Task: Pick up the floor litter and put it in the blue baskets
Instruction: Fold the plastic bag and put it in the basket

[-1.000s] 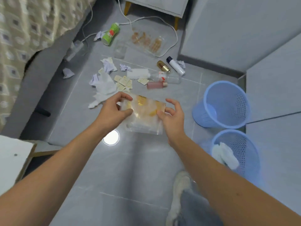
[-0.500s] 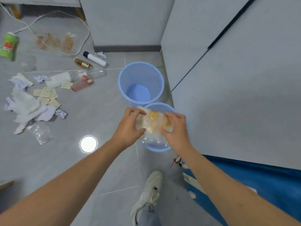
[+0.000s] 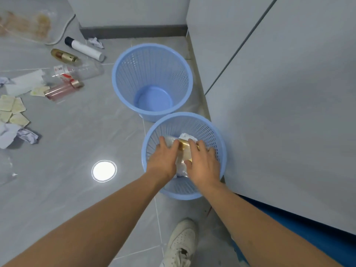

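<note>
A second ago we held the clear crinkled plastic wrapper with the gold-yellow print [image 3: 183, 151] over the littered floor, well away from the bins; half a second ago we had it just above the nearer basket's rim. Now our left hand [image 3: 165, 158] and right hand [image 3: 203, 163] are both down inside the nearer blue mesh plastic basket [image 3: 217, 135], pressing the wrapper in between them. The left hand's fingers lie fairly straight along the wrapper's left side; the right hand's fingers spread over its right side and top, the thumb tucked against its near edge. We judge both as pushing rather than gripping, though the fingertips are partly hidden.

Just beyond our fingertips, crumpled white paper [image 3: 187, 136] already lies in that basket. The farther blue mesh basket [image 3: 152, 54], ahead of both hands, shows a bare bottom.

So this piece is as good as delivered; we need only let go. Far to the left of our left hand, bottles, tissues and small beige packets still wait.
</note>
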Demonstrator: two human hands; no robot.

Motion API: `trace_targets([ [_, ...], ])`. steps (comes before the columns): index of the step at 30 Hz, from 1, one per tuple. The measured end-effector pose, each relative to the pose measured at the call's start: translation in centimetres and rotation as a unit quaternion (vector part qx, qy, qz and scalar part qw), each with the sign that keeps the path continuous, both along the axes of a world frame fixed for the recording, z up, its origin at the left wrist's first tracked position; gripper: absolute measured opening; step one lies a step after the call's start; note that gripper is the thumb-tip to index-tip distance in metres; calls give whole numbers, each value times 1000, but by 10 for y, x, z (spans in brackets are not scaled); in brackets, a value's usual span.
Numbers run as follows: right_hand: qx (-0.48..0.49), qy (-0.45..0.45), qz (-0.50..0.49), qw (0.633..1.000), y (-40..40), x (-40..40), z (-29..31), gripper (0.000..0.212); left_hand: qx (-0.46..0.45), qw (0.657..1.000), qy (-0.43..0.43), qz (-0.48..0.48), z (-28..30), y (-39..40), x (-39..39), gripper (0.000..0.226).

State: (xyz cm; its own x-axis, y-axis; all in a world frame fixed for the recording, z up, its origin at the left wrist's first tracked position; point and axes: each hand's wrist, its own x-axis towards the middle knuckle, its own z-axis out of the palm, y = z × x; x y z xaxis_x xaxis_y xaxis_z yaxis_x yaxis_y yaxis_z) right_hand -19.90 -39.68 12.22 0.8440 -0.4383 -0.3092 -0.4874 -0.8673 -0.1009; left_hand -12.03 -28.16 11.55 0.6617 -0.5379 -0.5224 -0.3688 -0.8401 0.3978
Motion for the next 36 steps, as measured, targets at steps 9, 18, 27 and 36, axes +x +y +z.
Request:
trace_targets([
  [9,-83,31,77,993,-14,23,-26,78,59,989,-75,-109,-21,-21,3,93],
  [18,74,131,52,987,-7,9,-54,117,112,977,-5,-183,-47,-16,2,112],
  [27,79,40,-18,996,9,-4,-3,68,57,981,-17,-186,36,-6,3,62],
  [36,77,-90,21,993,121,15,145,37,-88,991,-91,-34,175,143,39,47],
])
